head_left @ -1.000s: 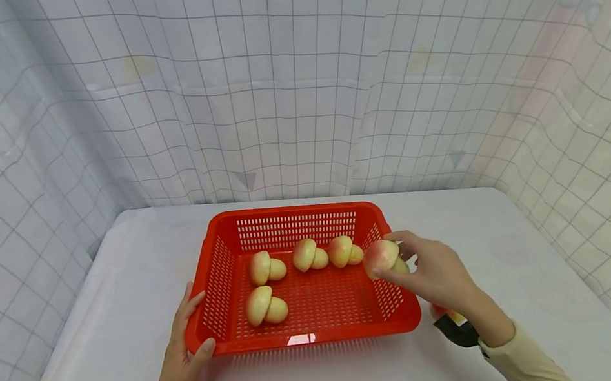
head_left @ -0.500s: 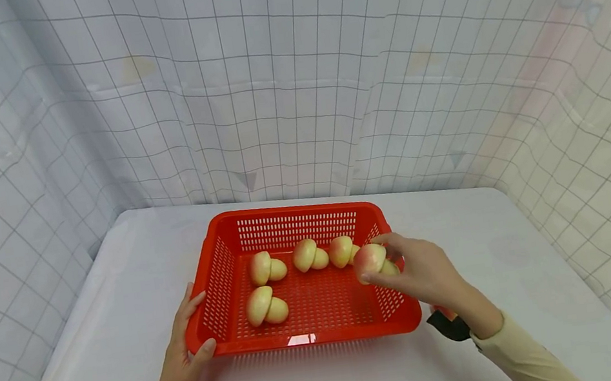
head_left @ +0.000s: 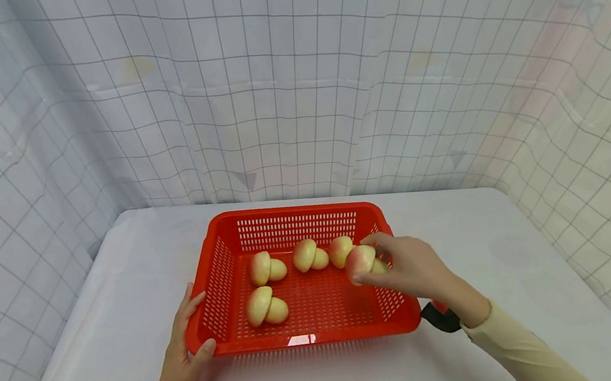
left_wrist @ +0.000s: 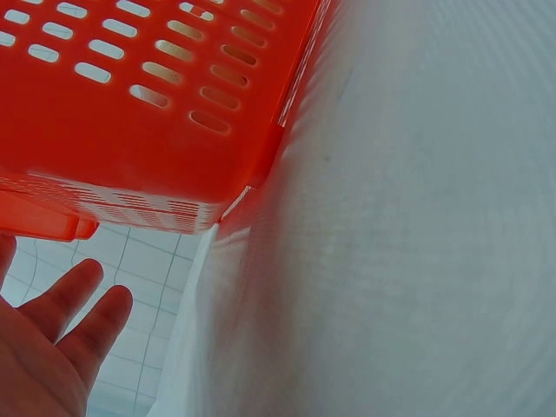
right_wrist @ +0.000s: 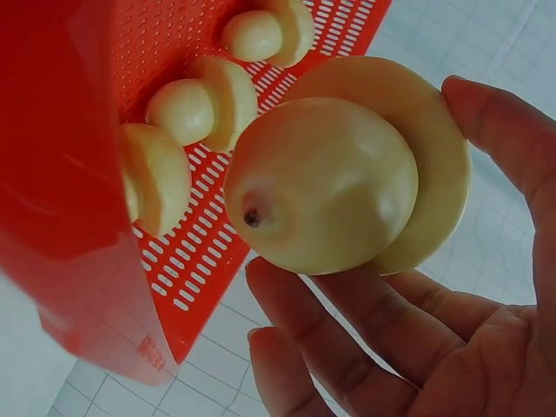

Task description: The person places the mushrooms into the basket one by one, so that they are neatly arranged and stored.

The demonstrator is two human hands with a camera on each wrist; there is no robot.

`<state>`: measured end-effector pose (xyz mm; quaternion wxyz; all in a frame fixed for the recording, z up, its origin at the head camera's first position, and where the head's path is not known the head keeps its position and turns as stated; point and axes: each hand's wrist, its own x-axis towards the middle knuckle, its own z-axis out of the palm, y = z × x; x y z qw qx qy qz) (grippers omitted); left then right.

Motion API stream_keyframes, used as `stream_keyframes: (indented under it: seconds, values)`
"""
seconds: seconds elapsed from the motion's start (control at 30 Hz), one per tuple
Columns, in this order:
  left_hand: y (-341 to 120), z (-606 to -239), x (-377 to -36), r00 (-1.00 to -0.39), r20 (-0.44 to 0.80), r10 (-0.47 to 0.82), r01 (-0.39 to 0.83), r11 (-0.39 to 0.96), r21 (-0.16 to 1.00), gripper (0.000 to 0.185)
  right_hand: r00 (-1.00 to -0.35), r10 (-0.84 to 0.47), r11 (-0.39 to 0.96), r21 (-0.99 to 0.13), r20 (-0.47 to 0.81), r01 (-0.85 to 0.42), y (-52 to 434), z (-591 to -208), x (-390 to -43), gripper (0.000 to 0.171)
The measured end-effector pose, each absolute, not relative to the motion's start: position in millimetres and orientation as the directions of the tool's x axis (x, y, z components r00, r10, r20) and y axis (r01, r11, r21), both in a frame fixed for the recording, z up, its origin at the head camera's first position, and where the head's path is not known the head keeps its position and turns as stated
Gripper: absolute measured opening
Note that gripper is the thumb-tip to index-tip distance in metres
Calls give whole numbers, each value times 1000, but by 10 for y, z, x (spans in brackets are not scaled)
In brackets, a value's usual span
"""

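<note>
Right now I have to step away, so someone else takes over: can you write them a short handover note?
Left hand rests open on the red basket's near-left corner, thumb on the rim.
Right hand holds a mushroom-shaped toy above the basket's right side, not yet released.
Done: four similar toys lie inside, three along the back, one front-left.
Left: set the held toy down in the basket, probably in the free front-right area.

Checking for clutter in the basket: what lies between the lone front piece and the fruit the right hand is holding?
In the head view, only bare red basket floor lies between the front piece and the fruit in the right hand.
</note>
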<state>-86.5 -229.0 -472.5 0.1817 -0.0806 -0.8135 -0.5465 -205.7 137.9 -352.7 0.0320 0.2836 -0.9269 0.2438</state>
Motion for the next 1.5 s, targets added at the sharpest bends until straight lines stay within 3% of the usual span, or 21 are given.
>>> stream_keyframes:
  seconds: [0.73, 1.5]
  values:
    - [-2309, -4742, -872, -915, 400, -51, 348, 399, 848, 69, -806, -579, 705, -422, 122, -570, 1255, -3530, -2151, 58]
    - [-2305, -4756, -877, -919, 387, -72, 328, 404, 854, 71, -734, -677, 664, -382, 60, -643, 1009, -3464, -2237, 55]
